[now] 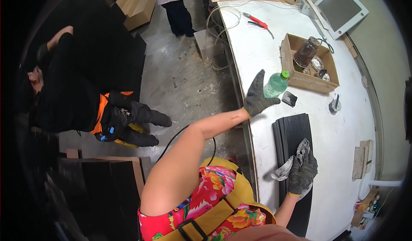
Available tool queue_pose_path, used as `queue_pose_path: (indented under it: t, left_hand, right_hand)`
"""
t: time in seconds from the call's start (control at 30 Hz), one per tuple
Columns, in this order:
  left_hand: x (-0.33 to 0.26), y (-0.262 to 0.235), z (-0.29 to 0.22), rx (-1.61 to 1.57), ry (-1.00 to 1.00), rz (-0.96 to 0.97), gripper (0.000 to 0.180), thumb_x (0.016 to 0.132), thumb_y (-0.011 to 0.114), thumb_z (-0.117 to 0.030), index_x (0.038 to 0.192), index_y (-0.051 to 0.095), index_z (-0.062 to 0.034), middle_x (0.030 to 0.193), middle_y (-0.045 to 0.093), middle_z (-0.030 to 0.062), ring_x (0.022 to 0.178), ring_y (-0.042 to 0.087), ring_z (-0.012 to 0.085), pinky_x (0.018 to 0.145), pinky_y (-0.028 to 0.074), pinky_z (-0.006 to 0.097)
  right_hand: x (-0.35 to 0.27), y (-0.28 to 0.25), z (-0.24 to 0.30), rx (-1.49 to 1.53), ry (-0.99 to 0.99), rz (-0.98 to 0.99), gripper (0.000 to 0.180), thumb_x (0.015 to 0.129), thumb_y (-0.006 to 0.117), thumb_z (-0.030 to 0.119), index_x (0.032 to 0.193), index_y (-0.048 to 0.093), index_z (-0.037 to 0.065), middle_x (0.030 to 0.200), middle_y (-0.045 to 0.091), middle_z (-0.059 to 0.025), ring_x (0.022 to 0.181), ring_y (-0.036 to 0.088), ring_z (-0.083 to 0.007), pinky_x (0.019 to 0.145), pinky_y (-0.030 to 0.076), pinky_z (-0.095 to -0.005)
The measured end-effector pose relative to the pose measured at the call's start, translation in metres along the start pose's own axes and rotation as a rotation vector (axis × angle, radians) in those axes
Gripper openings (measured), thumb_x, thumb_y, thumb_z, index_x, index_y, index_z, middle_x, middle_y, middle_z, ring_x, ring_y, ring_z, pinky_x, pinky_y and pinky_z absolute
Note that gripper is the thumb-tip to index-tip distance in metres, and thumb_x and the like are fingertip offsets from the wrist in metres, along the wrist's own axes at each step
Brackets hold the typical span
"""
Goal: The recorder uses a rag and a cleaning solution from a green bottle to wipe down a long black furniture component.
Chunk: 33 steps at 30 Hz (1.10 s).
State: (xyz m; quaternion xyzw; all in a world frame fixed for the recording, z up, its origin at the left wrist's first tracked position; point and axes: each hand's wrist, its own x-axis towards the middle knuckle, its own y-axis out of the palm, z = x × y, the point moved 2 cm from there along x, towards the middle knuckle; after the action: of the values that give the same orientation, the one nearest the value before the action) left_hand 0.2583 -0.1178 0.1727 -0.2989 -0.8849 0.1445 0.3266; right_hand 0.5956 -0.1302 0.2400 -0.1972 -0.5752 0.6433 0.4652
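My left hand, in a dark grey knitted glove, reaches out with thumb and fingers spread beside a green translucent bottle with a bright green cap. The hand is open; whether it touches the bottle I cannot tell. My right hand, in a matching glove, holds a crumpled, stained grey-white rag against the top of a stack of long black boards. Part of the rag is hidden under the palm. Between the bottle and the boards lies a small dark-and-grey block.
The white table also carries a wooden box with a dirty cup and tins, a small pot, a red-handled air gun and a white-framed screen. One person in black stands left; another stands farther back.
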Motion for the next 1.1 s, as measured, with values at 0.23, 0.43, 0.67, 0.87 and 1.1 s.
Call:
queue_pose_path:
  t: [0.23, 0.43, 0.67, 0.87, 1.1]
  left_hand:
    - [0.035, 0.027, 0.011, -0.202, -0.229, 0.310, 0.130, 0.061, 0.093, -0.040, 0.156, 0.013, 0.0000, 0.143, 0.048, 0.0232, 0.133, 0.049, 0.0359, 0.114, 0.039, 0.040]
    - [0.040, 0.054, 0.040, -0.295, -0.167, 0.166, 0.118, 0.061, 0.094, -0.035, 0.152, 0.027, -0.0010, 0.141, 0.050, 0.0219, 0.130, 0.052, 0.0343, 0.112, 0.041, 0.038]
    - [0.035, 0.033, 0.037, -0.333, -0.197, 0.227, 0.108, 0.056, 0.096, -0.035, 0.144, 0.040, -0.0062, 0.135, 0.055, 0.0162, 0.125, 0.056, 0.0308, 0.108, 0.045, 0.039]
    - [0.026, 0.015, 0.027, -0.296, -0.074, 0.362, 0.111, 0.056, 0.096, -0.039, 0.146, 0.039, -0.0074, 0.134, 0.055, 0.0150, 0.125, 0.055, 0.0304, 0.108, 0.045, 0.039]
    - [0.053, 0.009, -0.012, -0.238, -0.067, 0.332, 0.064, 0.080, 0.077, -0.055, 0.118, 0.065, -0.0058, 0.113, 0.066, 0.0177, 0.108, 0.064, 0.0325, 0.096, 0.049, 0.040]
  right_hand:
    - [-0.006, 0.011, -0.010, -0.061, -0.037, -0.040, 0.045, 0.091, 0.062, 0.017, 0.134, 0.059, 0.003, 0.132, 0.060, -0.0196, 0.122, 0.054, -0.0365, 0.107, 0.039, -0.0473]
    - [-0.004, 0.002, 0.006, 0.042, 0.056, -0.078, 0.046, 0.088, 0.062, 0.009, 0.134, 0.058, 0.006, 0.118, 0.065, -0.0166, 0.109, 0.058, -0.0365, 0.099, 0.043, -0.0466]
    - [-0.008, 0.007, -0.003, -0.049, -0.053, -0.115, 0.044, 0.088, 0.062, 0.010, 0.131, 0.060, 0.005, 0.121, 0.064, -0.0170, 0.111, 0.058, -0.0364, 0.100, 0.042, -0.0467]
    - [-0.007, 0.007, -0.004, -0.014, -0.033, -0.091, 0.046, 0.086, 0.063, 0.010, 0.131, 0.060, 0.004, 0.123, 0.063, -0.0173, 0.112, 0.057, -0.0363, 0.101, 0.042, -0.0465]
    - [-0.010, 0.006, -0.006, -0.029, -0.022, -0.083, 0.045, 0.087, 0.064, 0.012, 0.131, 0.060, 0.004, 0.125, 0.063, -0.0181, 0.114, 0.057, -0.0366, 0.102, 0.041, -0.0465]
